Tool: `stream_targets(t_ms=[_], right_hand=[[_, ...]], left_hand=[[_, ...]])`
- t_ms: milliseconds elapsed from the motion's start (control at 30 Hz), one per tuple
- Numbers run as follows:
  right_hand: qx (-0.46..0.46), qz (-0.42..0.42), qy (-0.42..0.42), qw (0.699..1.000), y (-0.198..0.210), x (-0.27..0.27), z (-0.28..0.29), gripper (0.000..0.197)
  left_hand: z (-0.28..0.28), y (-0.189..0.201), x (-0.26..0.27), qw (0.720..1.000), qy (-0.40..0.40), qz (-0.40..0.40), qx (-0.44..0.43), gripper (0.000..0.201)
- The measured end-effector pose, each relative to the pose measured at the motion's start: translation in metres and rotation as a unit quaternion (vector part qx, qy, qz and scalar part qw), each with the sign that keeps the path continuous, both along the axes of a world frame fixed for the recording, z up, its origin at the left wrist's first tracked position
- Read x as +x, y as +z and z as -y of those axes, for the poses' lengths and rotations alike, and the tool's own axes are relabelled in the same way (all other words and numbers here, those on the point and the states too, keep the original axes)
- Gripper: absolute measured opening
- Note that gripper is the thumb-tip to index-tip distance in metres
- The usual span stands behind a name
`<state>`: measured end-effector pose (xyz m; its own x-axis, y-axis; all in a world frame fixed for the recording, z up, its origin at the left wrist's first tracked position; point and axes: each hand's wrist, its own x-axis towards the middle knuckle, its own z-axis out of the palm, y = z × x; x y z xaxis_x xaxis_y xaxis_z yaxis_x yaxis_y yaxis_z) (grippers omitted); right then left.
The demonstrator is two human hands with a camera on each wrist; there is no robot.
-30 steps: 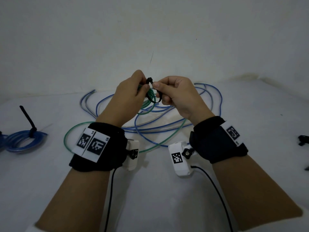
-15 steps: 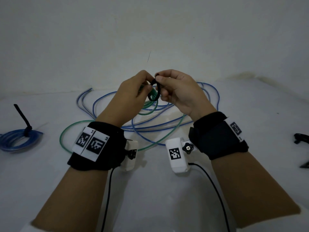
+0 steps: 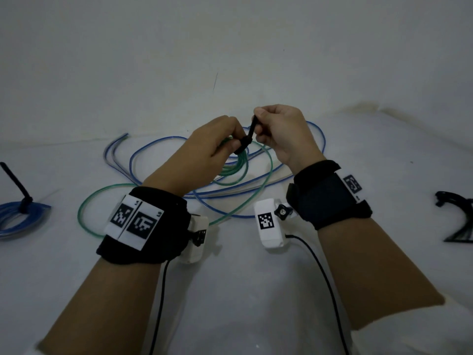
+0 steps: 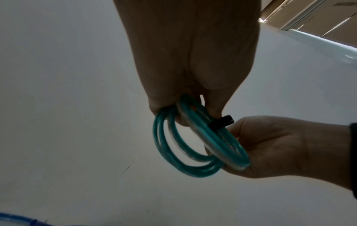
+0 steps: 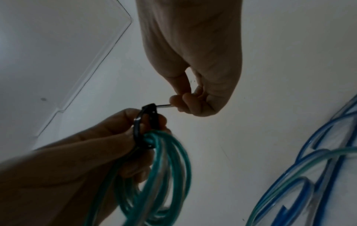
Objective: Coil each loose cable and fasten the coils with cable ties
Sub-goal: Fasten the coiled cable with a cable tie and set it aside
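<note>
I see both hands raised above the white surface (image 3: 230, 290), meeting over the far middle of the scene. My left hand (image 3: 202, 155) grips the green coil (image 4: 193, 146), fingers curled round its upper turns so the loops hang below the hand; in the left wrist view the turns lie stacked side by side, and the right hand's palm sits just behind them. A black cable tie (image 3: 247, 142) is looped round the gathered green turns at the top of the coil, just beside my left fingertips. In the right wrist view the loop of the tie (image 5: 146, 126) is closed through its head but stands slack, with a gap between the band and the strands. My right hand (image 3: 281, 134) pinches the free tail of the tie between thumb and curled fingers, and the tail runs taut from the head up to that pinch.

Beneath the hands, on the surface, lies a loose blue cable (image 3: 317, 139) in wide, overlapping loops, and the uncoiled rest of the green cable (image 3: 84, 208) sweeps out to the near left of it. Far to the left rests a blue coil (image 3: 20, 221) already bound by a black tie (image 3: 18, 185) whose tail sticks up at a slant. At the right edge lie spare black ties (image 3: 458, 221), fanned out, partly cut off by the frame.
</note>
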<state>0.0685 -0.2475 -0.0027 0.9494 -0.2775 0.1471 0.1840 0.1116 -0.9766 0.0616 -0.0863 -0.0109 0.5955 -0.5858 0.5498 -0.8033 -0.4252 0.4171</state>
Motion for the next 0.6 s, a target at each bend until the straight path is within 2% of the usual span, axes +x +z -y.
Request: stream_targets(t_ms=[267,600], right_hand=[[0.033,-0.032,-0.013,0.999,-0.008,0.009,0.006,0.019],[0.071,-0.055,-0.019,0.996,-0.014,0.014,0.010,0.024]], left_hand=[[0.006,0.003,-0.006,0.999,-0.044,0.011,0.007,0.012],[0.018,-0.002,-0.010,0.998,-0.058,0.029,0.013,0.014]])
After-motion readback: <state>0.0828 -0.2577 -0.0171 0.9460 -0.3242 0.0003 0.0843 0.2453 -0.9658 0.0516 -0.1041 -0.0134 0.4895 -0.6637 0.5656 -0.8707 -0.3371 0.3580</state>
